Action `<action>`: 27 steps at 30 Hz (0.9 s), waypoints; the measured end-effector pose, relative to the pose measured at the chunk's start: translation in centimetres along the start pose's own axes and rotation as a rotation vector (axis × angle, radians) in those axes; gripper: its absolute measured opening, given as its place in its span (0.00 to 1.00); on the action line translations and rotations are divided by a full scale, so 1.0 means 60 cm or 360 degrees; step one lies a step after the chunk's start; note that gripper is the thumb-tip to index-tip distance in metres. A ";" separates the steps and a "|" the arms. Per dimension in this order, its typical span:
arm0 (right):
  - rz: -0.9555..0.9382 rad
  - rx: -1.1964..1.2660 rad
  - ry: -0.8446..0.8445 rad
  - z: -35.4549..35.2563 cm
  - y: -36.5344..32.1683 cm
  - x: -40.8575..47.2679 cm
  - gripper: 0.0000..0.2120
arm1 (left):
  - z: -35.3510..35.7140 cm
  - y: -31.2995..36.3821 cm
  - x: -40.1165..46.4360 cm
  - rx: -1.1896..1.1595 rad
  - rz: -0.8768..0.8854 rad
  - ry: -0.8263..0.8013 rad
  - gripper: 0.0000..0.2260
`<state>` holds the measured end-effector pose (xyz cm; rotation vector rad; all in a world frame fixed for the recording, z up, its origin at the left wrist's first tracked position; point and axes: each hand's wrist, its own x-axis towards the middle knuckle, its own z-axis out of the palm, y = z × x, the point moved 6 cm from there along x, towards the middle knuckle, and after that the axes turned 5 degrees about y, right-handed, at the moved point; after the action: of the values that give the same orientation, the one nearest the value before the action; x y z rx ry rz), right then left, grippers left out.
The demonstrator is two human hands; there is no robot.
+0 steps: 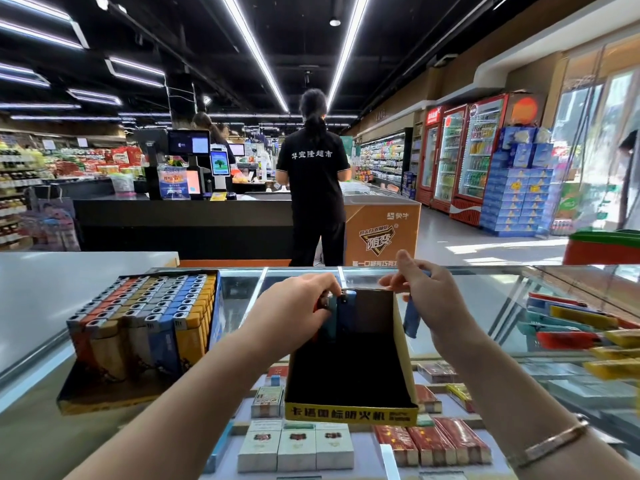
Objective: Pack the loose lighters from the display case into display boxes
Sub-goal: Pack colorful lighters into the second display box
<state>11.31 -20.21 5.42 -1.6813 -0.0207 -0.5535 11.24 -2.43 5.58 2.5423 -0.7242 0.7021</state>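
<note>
A nearly empty display box [401, 368] with a yellow front lip stands on the glass display case [485, 299]. My left hand [294, 306] holds blue lighters [341, 313] upright at the box's back left corner. My right hand [426, 299] pinches a blue lighter [412, 320] just outside the box's right wall. A full display box [138, 334] with rows of red, tan, grey, blue and yellow lighters sits to the left. Loose lighters [581, 323] in red, yellow and blue lie in a pile on the glass at the right.
Cigarette packs [298, 445] lie under the glass below the box. A white counter [69, 289] runs along the left. A person in black [315, 181] stands beyond the case, facing away, near an orange freezer [381, 230] and a checkout counter [173, 216].
</note>
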 end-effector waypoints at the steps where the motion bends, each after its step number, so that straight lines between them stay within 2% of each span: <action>1: -0.0009 0.0048 0.0027 -0.003 -0.001 0.001 0.21 | 0.000 0.001 0.000 0.0006 0.0006 0.0005 0.12; 5: 0.0065 0.0345 0.0141 -0.014 0.000 0.007 0.21 | 0.005 0.004 0.000 0.0004 0.0048 0.0006 0.12; 7: 0.0153 0.0647 0.0135 -0.011 0.001 0.010 0.23 | 0.007 0.005 0.001 -0.0012 0.0059 0.0032 0.13; 9: 0.0304 0.1050 -0.0003 0.000 0.002 0.009 0.27 | 0.005 0.010 0.002 -0.0003 0.0106 0.0100 0.16; 12: 0.0497 0.1391 -0.0199 0.015 0.004 0.004 0.23 | -0.007 0.034 0.001 -0.0021 0.0270 0.0248 0.19; 14: 0.0568 0.1457 -0.0297 0.024 0.007 -0.001 0.20 | -0.012 0.054 -0.003 -0.0112 0.0333 0.0270 0.19; 18: 0.0626 0.1452 -0.0473 0.042 0.008 -0.013 0.22 | -0.011 0.077 -0.010 -0.0249 0.0363 0.0196 0.18; 21: 0.0583 0.1459 -0.0463 0.040 0.006 -0.010 0.21 | -0.009 0.079 -0.010 -0.0355 0.0405 0.0189 0.15; 24: 0.0483 0.1448 -0.0432 0.037 0.001 -0.005 0.18 | -0.018 0.068 -0.007 -0.0559 0.0366 0.0317 0.11; 27: 0.0370 0.1250 -0.0467 0.045 -0.002 -0.009 0.16 | -0.032 0.049 -0.003 -0.0756 0.0223 0.0498 0.08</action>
<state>11.72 -17.51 5.11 -0.9614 -0.2239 -0.0835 8.73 -3.70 7.70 1.9162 -0.8462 0.8345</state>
